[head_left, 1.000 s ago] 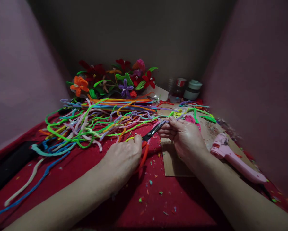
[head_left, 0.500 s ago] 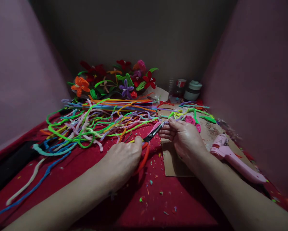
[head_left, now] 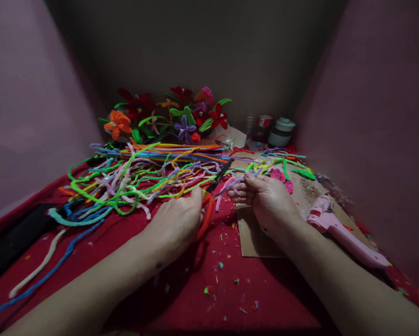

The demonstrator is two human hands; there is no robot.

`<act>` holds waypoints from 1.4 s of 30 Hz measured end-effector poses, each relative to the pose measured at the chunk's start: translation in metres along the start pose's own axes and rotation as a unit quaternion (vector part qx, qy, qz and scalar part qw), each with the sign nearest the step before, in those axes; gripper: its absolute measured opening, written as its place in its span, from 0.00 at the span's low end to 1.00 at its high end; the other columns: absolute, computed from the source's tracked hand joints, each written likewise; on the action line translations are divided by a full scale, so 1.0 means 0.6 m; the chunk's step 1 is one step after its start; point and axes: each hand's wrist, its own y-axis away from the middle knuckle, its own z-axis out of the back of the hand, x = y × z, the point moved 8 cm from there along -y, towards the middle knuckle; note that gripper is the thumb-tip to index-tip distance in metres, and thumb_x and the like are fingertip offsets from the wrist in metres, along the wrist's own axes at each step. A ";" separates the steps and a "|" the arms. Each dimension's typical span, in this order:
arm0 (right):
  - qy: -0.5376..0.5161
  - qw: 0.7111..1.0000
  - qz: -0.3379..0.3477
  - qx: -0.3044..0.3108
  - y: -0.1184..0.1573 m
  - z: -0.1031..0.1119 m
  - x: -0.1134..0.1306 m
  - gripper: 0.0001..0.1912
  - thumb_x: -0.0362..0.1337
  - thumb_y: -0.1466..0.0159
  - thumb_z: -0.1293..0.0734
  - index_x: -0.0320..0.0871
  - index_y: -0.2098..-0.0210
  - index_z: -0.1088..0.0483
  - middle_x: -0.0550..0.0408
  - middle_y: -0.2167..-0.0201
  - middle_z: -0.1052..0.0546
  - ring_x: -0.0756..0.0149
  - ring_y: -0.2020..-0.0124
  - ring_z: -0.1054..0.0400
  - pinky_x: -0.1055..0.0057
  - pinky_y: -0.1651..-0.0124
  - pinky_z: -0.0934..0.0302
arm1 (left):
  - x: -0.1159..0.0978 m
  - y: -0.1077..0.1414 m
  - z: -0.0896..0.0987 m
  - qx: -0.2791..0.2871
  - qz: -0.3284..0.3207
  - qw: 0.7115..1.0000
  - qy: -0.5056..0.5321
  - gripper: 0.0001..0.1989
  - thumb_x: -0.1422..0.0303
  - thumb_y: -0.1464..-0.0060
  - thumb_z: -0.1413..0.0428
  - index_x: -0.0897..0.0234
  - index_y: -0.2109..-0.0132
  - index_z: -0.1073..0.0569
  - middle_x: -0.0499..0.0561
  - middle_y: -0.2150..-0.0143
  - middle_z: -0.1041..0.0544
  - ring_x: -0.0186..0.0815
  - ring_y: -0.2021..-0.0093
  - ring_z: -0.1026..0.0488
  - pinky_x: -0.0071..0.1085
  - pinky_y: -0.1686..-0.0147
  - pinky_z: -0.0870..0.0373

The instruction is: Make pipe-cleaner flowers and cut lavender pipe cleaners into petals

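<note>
A dark wall [head_left: 209,46] closes the far side of a dim corner, with pinkish walls left and right. Below them spreads a red tablecloth [head_left: 265,298]. A tangled heap of multicoloured pipe cleaners [head_left: 127,175] covers its left and middle; pipe-cleaner flowers [head_left: 184,127] stand beyond. A cardboard sheet [head_left: 256,238] lies to the right, and a pink glue gun [head_left: 345,235] rests farther right. The right hand [head_left: 269,200], above the cardboard, pinches a purple pipe cleaner between thumb and forefinger, its other fingers extended close together. The left hand [head_left: 181,217] is curled around the orange handles of the scissors [head_left: 208,205], over the middle of the cloth, their dark blades pointing far and slightly right. The purple pipe cleaner [head_left: 226,187] extends left towards the scissors; whether they touch, I cannot tell. Tiny coloured scraps [head_left: 208,290] dot the near cloth.
</note>
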 end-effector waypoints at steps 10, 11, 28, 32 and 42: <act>-0.016 0.991 -0.041 0.130 0.012 -0.042 -0.009 0.05 0.34 0.44 0.36 0.38 0.73 0.33 0.54 0.81 0.24 0.72 0.83 0.31 0.78 0.79 0.37 | 0.012 -0.021 0.013 0.035 -0.006 0.755 0.655 0.09 0.66 0.55 0.44 0.66 0.70 0.35 0.45 0.75 0.34 0.27 0.76 0.36 0.24 0.75 0.40; -0.010 0.990 -0.038 0.134 0.014 -0.044 -0.008 0.05 0.34 0.44 0.35 0.38 0.72 0.34 0.54 0.81 0.24 0.72 0.83 0.32 0.78 0.79 0.38 | 0.010 -0.020 0.013 0.033 -0.002 0.739 0.673 0.08 0.67 0.56 0.43 0.67 0.70 0.34 0.46 0.75 0.33 0.27 0.76 0.36 0.25 0.74 0.40; 0.055 0.988 -0.026 0.143 0.023 -0.048 -0.022 0.04 0.34 0.48 0.32 0.38 0.74 0.29 0.58 0.80 0.27 0.76 0.81 0.37 0.79 0.78 0.42 | -0.010 -0.018 -0.007 0.048 -0.016 0.678 0.733 0.09 0.72 0.57 0.42 0.67 0.69 0.35 0.46 0.75 0.32 0.28 0.77 0.35 0.27 0.75 0.38; 0.029 0.987 -0.015 0.159 0.022 -0.054 -0.018 0.03 0.31 0.48 0.32 0.38 0.74 0.29 0.57 0.79 0.26 0.75 0.79 0.35 0.78 0.75 0.40 | -0.011 -0.018 -0.008 0.060 -0.009 0.670 0.740 0.10 0.73 0.58 0.42 0.67 0.67 0.35 0.46 0.74 0.32 0.28 0.76 0.34 0.27 0.75 0.38; 0.002 0.986 -0.019 0.163 0.017 -0.053 -0.022 0.04 0.32 0.49 0.31 0.37 0.73 0.30 0.55 0.79 0.25 0.74 0.79 0.32 0.77 0.74 0.39 | -0.005 -0.015 -0.005 0.053 0.001 0.665 0.745 0.12 0.76 0.61 0.43 0.66 0.66 0.35 0.46 0.74 0.30 0.29 0.75 0.32 0.27 0.74 0.37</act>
